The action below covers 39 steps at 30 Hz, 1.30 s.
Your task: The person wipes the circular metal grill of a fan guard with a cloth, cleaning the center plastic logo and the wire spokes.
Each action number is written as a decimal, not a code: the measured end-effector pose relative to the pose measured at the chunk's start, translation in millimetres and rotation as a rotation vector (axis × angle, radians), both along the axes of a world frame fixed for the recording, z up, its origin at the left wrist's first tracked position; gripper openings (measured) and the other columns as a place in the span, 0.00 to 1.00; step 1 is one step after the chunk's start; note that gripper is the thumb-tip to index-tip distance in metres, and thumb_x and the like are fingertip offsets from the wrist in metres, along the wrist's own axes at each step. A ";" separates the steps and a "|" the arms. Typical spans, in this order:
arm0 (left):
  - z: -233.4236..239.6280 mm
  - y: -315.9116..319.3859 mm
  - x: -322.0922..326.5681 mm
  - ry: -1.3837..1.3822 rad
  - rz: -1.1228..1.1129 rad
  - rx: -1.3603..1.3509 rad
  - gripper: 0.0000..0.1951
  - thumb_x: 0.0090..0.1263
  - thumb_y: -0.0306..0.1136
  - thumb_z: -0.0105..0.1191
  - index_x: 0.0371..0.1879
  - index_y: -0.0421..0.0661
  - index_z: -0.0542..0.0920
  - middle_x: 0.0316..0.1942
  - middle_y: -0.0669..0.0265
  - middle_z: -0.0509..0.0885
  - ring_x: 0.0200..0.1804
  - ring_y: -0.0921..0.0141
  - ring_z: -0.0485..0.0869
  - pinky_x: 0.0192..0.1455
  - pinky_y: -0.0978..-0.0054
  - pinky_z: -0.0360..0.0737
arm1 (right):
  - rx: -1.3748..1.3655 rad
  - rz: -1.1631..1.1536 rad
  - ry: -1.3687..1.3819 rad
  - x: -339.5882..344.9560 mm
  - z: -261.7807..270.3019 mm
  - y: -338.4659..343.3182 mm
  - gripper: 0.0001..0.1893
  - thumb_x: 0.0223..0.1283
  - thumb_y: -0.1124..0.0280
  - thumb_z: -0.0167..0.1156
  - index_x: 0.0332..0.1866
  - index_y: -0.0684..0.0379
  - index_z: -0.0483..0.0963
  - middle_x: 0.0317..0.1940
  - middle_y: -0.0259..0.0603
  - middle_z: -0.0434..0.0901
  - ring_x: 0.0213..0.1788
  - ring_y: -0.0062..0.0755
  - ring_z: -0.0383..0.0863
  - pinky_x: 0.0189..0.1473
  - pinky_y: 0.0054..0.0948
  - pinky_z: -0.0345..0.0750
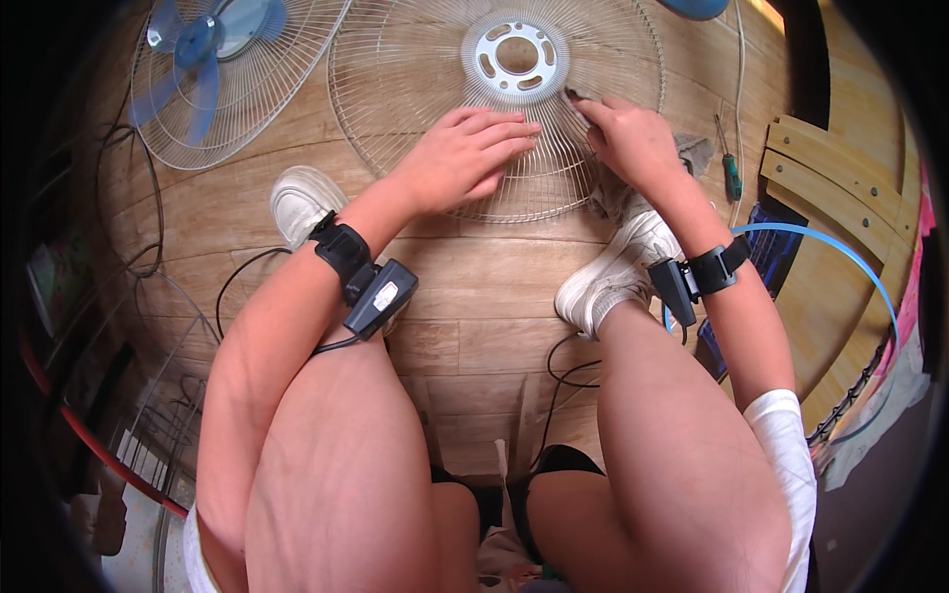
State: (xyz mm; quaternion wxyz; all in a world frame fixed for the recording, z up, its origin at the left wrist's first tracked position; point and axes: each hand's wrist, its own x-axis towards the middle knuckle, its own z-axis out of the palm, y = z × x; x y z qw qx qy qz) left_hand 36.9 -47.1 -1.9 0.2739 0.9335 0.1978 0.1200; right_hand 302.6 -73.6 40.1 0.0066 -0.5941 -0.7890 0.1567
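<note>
A round wire fan grille point(517, 157) with a pale metal centre ring point(485, 79) lies on the wood-look floor in front of me. My left hand point(474, 152) rests palm down on its near wires, fingers spread a little. My right hand point(630, 137) pinches a greyish cloth point(575, 108) with a dark tip against the wires, right of the ring. More grey cloth point(615, 194) hangs below that hand, by my right shoe. At the upper left, a fan with blue blades point(199, 44) sits in another wire grille point(245, 96).
A green-handled screwdriver point(732, 178) lies right of the cloth, near a white cable point(740, 67). Wooden slatted furniture point(830, 178) and a blue basket point(775, 215) stand at the right. My shoes flank the grille's near edge. Dark cables point(159, 215) and a wire rack point(159, 422) are at the left.
</note>
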 end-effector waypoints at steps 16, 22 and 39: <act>-1.0 0.4 0.8 -0.020 0.007 0.000 0.26 0.63 0.30 0.57 0.63 0.51 0.75 0.72 0.74 0.74 0.73 0.69 0.70 0.74 0.60 0.66 | 0.007 0.028 -0.052 20.3 1.3 7.4 0.19 0.60 0.69 0.61 0.57 0.46 0.81 0.34 0.43 0.83 0.36 0.47 0.86 0.37 0.44 0.83; -1.6 0.4 -0.1 -0.014 0.005 0.013 0.26 0.63 0.30 0.56 0.64 0.51 0.75 0.73 0.75 0.72 0.73 0.69 0.70 0.74 0.60 0.66 | 0.013 0.053 0.000 11.1 3.3 5.8 0.18 0.59 0.70 0.62 0.56 0.48 0.81 0.35 0.43 0.82 0.34 0.48 0.85 0.36 0.43 0.83; -1.7 1.1 0.0 0.037 0.005 0.016 0.27 0.63 0.30 0.57 0.64 0.51 0.74 0.73 0.75 0.72 0.73 0.69 0.70 0.74 0.60 0.65 | 0.001 0.162 0.077 -12.8 9.6 -8.8 0.17 0.57 0.70 0.64 0.53 0.50 0.81 0.32 0.41 0.81 0.33 0.45 0.86 0.34 0.41 0.83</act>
